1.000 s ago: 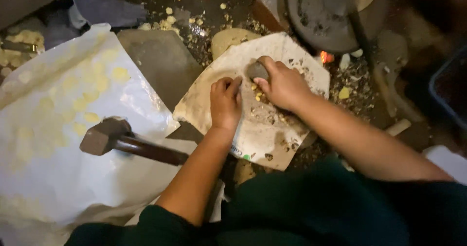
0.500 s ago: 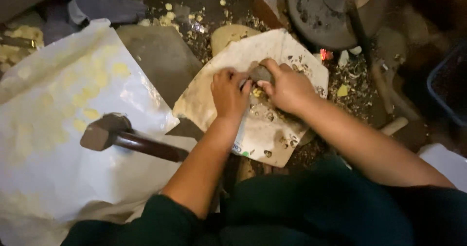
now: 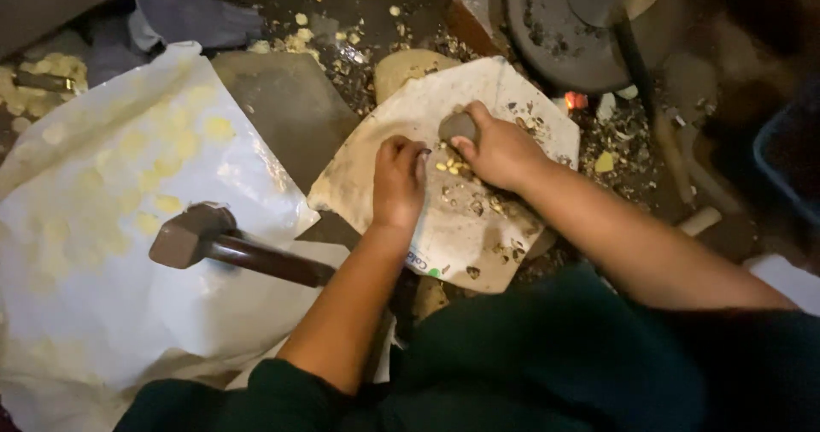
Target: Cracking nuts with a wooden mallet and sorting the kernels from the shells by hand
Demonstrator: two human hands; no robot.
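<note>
— Under my right hand [image 3: 504, 152], what's clamped there?

— A small grey stone [image 3: 457, 127], fingers wrapped round its top. I'd judge it dense, hard and rough enough not to slip; best gripped over the crown.

— And beside it?

— My left hand [image 3: 400, 182], fingers curled together, presses brittle yellowish kernel bits [image 3: 450, 166] against the soiled white sheet [image 3: 478, 90]. Further left lies a hammer [image 3: 224, 246].
</note>
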